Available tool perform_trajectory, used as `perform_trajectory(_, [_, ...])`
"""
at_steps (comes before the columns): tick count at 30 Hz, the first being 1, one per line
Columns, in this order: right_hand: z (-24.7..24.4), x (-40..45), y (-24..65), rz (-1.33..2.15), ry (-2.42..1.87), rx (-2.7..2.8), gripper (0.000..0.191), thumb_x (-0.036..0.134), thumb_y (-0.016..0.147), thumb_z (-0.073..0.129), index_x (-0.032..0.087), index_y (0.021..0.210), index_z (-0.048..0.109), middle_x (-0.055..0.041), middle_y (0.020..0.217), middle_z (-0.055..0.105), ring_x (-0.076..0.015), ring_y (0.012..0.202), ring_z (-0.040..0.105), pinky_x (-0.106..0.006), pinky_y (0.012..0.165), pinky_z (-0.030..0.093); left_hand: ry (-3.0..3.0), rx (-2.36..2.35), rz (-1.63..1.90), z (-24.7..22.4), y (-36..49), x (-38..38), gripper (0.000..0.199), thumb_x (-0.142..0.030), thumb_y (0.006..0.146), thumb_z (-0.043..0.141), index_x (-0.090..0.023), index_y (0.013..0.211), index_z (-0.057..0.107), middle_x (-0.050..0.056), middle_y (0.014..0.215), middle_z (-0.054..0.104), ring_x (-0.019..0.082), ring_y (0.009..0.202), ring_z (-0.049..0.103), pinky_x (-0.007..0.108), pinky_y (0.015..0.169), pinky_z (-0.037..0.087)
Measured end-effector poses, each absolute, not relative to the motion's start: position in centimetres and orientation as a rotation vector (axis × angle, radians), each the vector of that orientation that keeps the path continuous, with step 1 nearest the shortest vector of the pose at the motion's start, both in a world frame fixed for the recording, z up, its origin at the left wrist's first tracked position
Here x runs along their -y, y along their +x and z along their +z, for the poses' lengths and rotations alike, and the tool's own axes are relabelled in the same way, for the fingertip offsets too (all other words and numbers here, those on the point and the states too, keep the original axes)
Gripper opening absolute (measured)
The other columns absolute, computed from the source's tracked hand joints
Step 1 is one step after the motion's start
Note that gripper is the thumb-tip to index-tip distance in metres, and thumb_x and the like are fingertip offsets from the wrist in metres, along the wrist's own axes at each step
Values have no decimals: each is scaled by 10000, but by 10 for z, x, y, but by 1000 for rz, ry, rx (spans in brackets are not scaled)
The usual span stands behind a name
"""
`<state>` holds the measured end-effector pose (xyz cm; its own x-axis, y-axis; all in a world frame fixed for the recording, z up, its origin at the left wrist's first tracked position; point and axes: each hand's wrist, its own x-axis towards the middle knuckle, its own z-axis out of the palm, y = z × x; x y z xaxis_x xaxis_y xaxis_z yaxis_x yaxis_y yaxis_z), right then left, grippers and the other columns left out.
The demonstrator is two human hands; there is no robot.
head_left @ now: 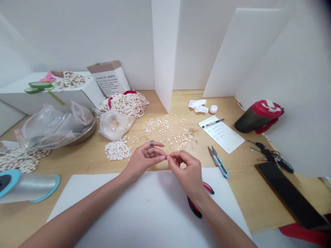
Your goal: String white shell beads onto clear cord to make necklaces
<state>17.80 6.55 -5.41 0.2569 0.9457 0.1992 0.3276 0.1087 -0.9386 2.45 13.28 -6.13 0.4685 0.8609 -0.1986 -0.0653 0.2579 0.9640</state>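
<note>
My left hand [145, 156], with a ring on one finger, meets my right hand [186, 168] above the far edge of a white sheet [124, 210]. Thumb and finger are pinched together on each hand, tip to tip. Whatever lies between them is too small to name. Just beyond my fingers are small starfish charms [181, 140] and scattered white shells [159, 125]. A heap of white shells [117, 150] sits left of my left hand. Under my right wrist lie pliers [193, 207] with red and black handles, partly hidden.
Blue thread snips [219, 162], a notepad [224, 137] with a pen [213, 123], keys [271, 156], a phone [289, 194] and a tumbler [256, 117] are on the right. Leftward stand a spool of clear line [38, 187], a metal bowl [90, 129] and shell strands [129, 105].
</note>
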Motion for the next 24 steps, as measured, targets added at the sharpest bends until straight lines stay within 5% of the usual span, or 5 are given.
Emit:
perform_trajectory(15, [-56, -67, 180, 856, -1398, 1219, 131, 294, 823, 594, 212, 793, 692, -14, 739, 656, -142, 665, 581, -251, 616, 446, 1387, -974, 882, -55, 24, -125, 344, -271, 706, 744, -193, 998, 581, 45, 839, 724, 199, 833, 681, 289, 778, 502])
perform_trajectory(24, [-62, -73, 184, 1215, -1401, 1009, 252, 408, 767, 657, 163, 790, 713, -16, 629, 636, -111, 539, 521, -213, 477, 393, 1858, -1041, 955, -54, 21, -121, 289, -276, 769, 687, -209, 1033, 590, 20, 865, 733, 194, 842, 696, 291, 865, 498])
